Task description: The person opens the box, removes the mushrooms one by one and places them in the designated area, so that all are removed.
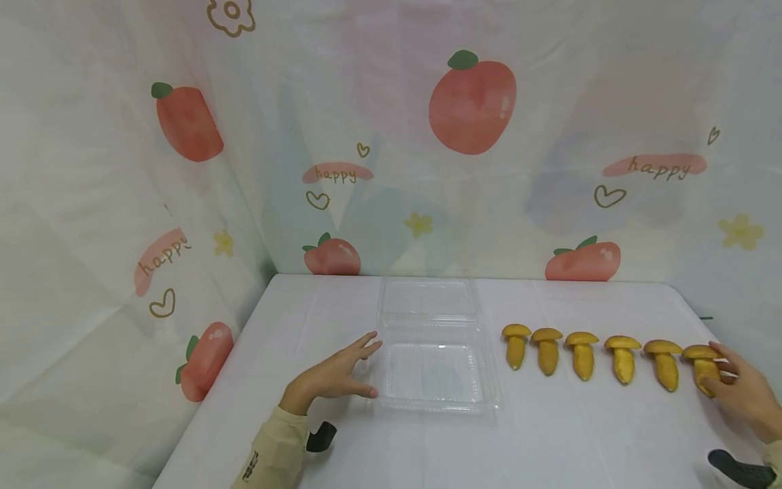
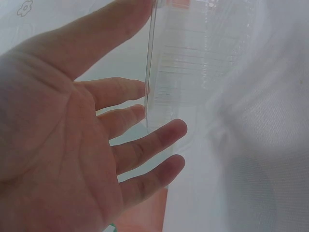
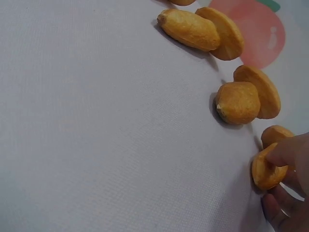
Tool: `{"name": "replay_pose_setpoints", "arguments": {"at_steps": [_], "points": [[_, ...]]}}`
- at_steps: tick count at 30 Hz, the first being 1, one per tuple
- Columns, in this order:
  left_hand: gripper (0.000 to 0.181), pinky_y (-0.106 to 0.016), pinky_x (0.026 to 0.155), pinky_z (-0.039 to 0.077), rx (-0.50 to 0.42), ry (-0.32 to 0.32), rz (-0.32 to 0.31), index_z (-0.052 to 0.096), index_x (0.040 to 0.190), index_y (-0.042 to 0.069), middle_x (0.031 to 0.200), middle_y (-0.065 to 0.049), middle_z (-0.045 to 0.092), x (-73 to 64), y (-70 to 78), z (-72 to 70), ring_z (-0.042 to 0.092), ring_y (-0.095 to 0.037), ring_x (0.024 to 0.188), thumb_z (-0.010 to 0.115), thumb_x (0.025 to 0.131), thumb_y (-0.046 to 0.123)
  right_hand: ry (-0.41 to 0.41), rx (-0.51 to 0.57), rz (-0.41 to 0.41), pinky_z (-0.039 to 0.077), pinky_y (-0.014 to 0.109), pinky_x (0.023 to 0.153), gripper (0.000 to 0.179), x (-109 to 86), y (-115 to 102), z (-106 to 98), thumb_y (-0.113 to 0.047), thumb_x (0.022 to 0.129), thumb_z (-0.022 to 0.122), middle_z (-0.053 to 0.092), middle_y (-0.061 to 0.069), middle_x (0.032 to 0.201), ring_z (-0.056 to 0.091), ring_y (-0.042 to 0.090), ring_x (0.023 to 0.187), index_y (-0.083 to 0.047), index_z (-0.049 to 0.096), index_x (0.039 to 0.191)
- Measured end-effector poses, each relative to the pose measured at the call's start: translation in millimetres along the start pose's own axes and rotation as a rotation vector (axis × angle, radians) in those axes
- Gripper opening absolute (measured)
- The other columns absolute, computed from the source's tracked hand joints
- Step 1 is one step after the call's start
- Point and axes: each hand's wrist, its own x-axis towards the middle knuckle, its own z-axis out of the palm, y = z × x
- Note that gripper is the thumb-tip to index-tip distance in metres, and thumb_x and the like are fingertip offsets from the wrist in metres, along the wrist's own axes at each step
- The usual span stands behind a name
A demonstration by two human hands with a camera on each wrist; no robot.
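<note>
A clear plastic clamshell box (image 1: 430, 370) lies with its lid (image 1: 427, 300) folded back towards the wall. My left hand (image 1: 334, 372) is at the box's left edge, fingers spread and mostly straight. In the left wrist view, the fingertips of that hand (image 2: 63, 130) are at the box's rim (image 2: 150, 63). Far to the right, my right hand (image 1: 747, 394) pinches the last yellow mushroom (image 1: 702, 360) in a row. The right wrist view shows its thumb on the stem of this mushroom (image 3: 263, 171), with the other fingers (image 3: 285, 200) behind it.
Several more yellow mushrooms, such as the nearest one (image 1: 662, 363) and the farthest left one (image 1: 516, 346), lie in line right of the box, caps towards the wall. A white cloth covers the table (image 1: 427, 451). Printed curtains (image 1: 391, 102) hang behind and at the left.
</note>
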Motion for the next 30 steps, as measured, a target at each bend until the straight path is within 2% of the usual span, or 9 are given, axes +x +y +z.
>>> {"name": "replay_pose_setpoints", "arguments": {"at_steps": [21, 25, 30], "points": [[0.096, -0.060, 0.118, 0.034, 0.009, -0.005, -0.004, 0.029, 0.159, 0.005, 0.171, -0.012, 0.015, -2.2, -2.8, 2.0, 0.041, -0.039, 0.147, 0.083, 0.085, 0.031, -0.049, -0.007, 0.001, 0.045, 0.070, 0.093, 0.081, -1.3, 2.4, 2.1, 0.008, 0.095, 0.045, 0.016, 0.053, 0.144, 0.030, 0.067, 0.119, 0.005, -0.008, 0.156], [0.095, -0.060, 0.119, 0.033, 0.010, -0.008, -0.004, 0.029, 0.160, 0.005, 0.171, -0.013, 0.014, -2.5, -2.1, 2.0, 0.037, -0.039, 0.149, 0.083, 0.085, 0.030, -0.053, -0.004, -0.026, 0.049, 0.067, 0.088, 0.080, -1.0, 1.9, -0.7, 0.002, 0.097, 0.045, 0.017, 0.054, 0.143, 0.031, 0.068, 0.117, 0.007, -0.010, 0.155], [0.094, -0.060, 0.120, 0.031, 0.030, -0.012, -0.003, 0.028, 0.160, 0.005, 0.171, -0.013, 0.014, -2.7, 0.3, 0.8, 0.028, -0.037, 0.154, 0.082, 0.086, 0.030, -0.067, 0.000, -0.066, 0.049, 0.069, 0.086, 0.080, -2.0, 2.6, -6.3, -0.015, 0.105, 0.047, 0.017, 0.053, 0.142, 0.031, 0.069, 0.116, 0.011, -0.010, 0.153]]}}
